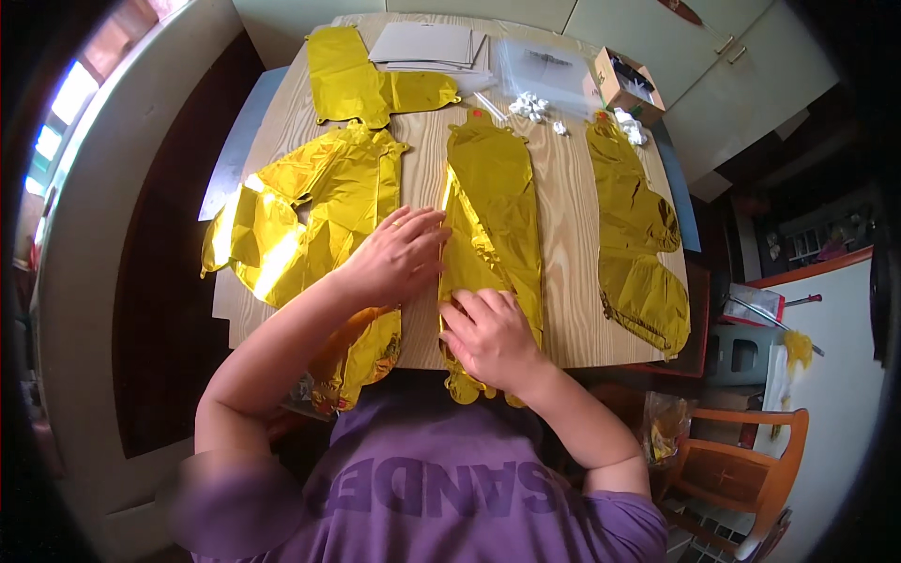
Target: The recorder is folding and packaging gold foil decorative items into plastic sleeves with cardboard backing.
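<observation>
- Purple-sleeved forearms come up from the lower edge toward a wooden worktop (563, 235) laid with flat, uninflated gold foil balloons.
- Right hand (488, 338) lies palm down on the lower part of the middle gold foil balloon (497, 197), fingers spread and slightly curled; its grip is not closed round anything, it only presses the foil flat near the worktop's front edge.
- Left hand (399, 255) rests flat with fingers together, tips touching the left edge of the same balloon; this grip is likewise open, pressing and not pinching.
- That middle balloon runs lengthwise down the centre of the worktop, its lower tip hanging just over the front edge.
- Judging by its look, the foil is very light, thin and limp, with a slick surface that creases readily; it should slide easily on the wood, and sharp folds or a hard tug could likely split a seam.
- Best hold seems the welded outer edge or the neck tab at the far end, pinched lightly between flat fingertips; the crinkled centre gives little purchase.
- Beside it lie a crumpled gold foil balloon (310, 216) on the left, a long one (638, 244) on the right, and another (361, 84) at the far end.
- Farther back sit grey paper sheets (422, 44), a clear plastic bag (544, 70), white ribbon bits (530, 105) and a small cardboard box (627, 83).
</observation>
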The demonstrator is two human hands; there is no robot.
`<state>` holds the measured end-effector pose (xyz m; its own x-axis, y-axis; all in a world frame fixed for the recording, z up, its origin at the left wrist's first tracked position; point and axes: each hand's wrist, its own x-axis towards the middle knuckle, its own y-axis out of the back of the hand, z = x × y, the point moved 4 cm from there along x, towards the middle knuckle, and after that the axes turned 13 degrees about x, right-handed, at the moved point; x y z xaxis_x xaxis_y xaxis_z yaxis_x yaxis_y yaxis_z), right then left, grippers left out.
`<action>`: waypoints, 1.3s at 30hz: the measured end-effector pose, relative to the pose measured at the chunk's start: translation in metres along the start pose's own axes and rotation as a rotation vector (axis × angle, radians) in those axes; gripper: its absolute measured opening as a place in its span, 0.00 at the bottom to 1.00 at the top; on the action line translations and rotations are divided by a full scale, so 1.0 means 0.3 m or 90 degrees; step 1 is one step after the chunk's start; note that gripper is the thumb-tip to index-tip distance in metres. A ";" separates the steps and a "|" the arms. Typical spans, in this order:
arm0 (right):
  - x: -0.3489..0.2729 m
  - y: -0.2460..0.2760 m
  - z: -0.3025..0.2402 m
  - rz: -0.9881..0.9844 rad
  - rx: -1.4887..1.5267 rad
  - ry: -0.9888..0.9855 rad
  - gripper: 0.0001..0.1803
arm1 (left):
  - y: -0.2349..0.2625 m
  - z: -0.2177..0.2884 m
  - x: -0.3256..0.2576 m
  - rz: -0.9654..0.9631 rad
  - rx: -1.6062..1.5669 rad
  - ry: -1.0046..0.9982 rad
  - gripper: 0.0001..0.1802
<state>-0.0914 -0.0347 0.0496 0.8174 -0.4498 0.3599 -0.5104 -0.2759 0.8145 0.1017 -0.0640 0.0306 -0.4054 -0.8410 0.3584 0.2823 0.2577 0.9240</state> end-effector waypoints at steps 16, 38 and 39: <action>-0.022 -0.007 -0.026 0.019 -0.047 -0.073 0.24 | -0.028 0.054 0.017 -0.067 0.036 -0.010 0.34; -0.040 -0.051 -0.029 -0.045 -0.096 -0.136 0.32 | -0.110 -0.170 0.226 -0.097 0.106 0.023 0.34; -0.044 -0.051 -0.030 -0.039 -0.100 -0.133 0.32 | -0.112 -0.195 0.253 -0.103 0.116 0.038 0.34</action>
<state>-0.0921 -0.0169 0.0365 0.7643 -0.6066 0.2188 -0.4007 -0.1809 0.8982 0.1123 -0.1642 0.0188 -0.3788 -0.9035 0.2006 0.0540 0.1948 0.9793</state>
